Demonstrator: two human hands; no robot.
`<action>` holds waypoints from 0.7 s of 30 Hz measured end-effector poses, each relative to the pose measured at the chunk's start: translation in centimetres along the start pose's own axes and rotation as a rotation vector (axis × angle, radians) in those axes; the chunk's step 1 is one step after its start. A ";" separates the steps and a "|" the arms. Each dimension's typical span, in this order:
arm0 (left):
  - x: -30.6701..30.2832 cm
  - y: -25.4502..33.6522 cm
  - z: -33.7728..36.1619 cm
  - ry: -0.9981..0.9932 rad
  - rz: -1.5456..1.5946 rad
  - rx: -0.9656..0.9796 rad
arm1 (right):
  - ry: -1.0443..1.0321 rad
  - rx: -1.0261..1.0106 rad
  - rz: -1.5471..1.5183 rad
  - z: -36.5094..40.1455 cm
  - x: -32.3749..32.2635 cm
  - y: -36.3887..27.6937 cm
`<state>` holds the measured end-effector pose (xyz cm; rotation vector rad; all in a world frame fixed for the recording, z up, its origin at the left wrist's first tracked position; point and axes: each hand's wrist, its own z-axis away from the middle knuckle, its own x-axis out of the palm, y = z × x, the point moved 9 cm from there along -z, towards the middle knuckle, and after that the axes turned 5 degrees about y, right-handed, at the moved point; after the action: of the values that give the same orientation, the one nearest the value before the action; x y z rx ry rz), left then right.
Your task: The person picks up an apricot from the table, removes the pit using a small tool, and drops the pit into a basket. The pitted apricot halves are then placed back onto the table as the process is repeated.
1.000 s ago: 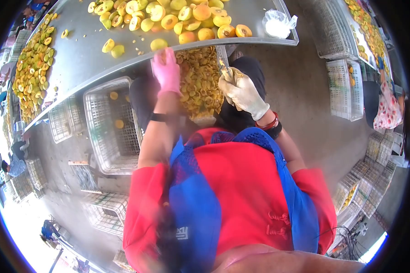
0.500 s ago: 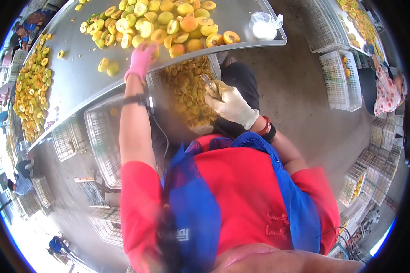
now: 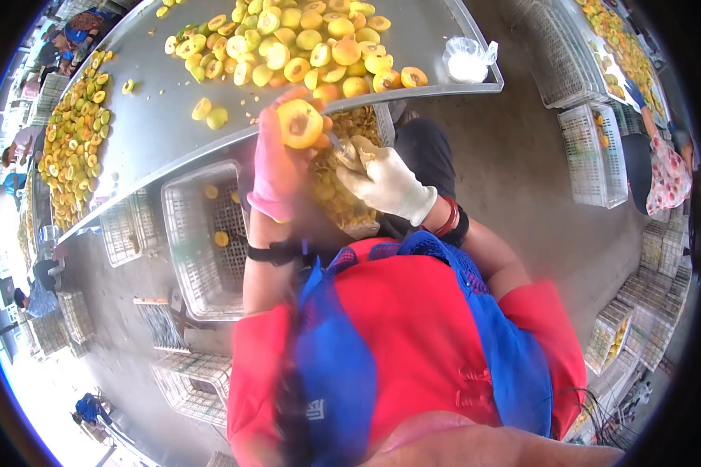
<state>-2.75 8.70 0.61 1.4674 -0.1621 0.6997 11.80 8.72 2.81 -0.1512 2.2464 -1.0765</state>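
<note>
My left hand [image 3: 276,167], in a pink glove, is closed around a halved yellow peach [image 3: 300,124], its cut face with the hollow turned up. My right hand [image 3: 385,183], in a white glove, grips a small knife [image 3: 336,144], its metal end close beside the peach; its handle is mostly hidden in the fingers. Both hands are over a crate of peach scraps [image 3: 358,124] below the table edge. More peach halves [image 3: 319,54] are heaped on the metal table [image 3: 163,117] beyond my hands.
A white crate [image 3: 202,292] with a few halves stands left of my arm. A tied clear bag [image 3: 467,62] with white contents sits at the table corner. Stacked crates [image 3: 592,156] and a person in a patterned top [image 3: 668,175] are at the right.
My left hand has come back from the heap on the table, bringing a peach half towards my right hand. The knife is now right next to it.
</note>
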 end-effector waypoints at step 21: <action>2.0 1.2 3.2 0.146 -0.282 0.374 | -0.100 0.246 -0.374 0.4 2.2 0.3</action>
<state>-0.80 6.29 3.10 1.7433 0.2989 0.6238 10.32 7.85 1.30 -0.5243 2.0211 -1.4955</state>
